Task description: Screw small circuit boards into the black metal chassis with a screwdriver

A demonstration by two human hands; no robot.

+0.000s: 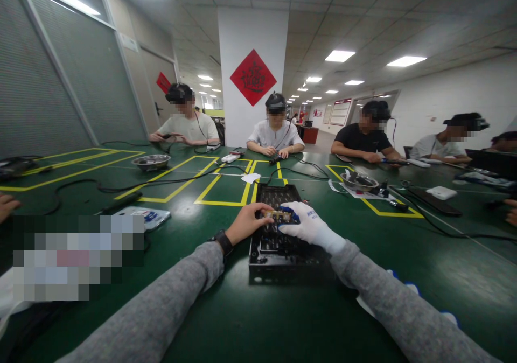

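A black open case (278, 258) with many small dark parts inside lies on the green table in front of me. Above its middle, my left hand (247, 223), bare and with a dark band at the wrist, pinches the left end of a small gold-coloured part (278, 215). From the right, my right hand (305, 224), in a white glove with blue fingertips, holds the other end of that part between thumb and fingers. The fingertips hide some of the part and of the case's interior.
On the green table (226, 320), metal bowls (151, 162) stand at the left and right. A plastic packet (147, 217) lies left of the case, a paper scrap (251, 178) beyond it. Black cables cross the table. Several people sit around it; a hand (8, 206) shows at the left edge.
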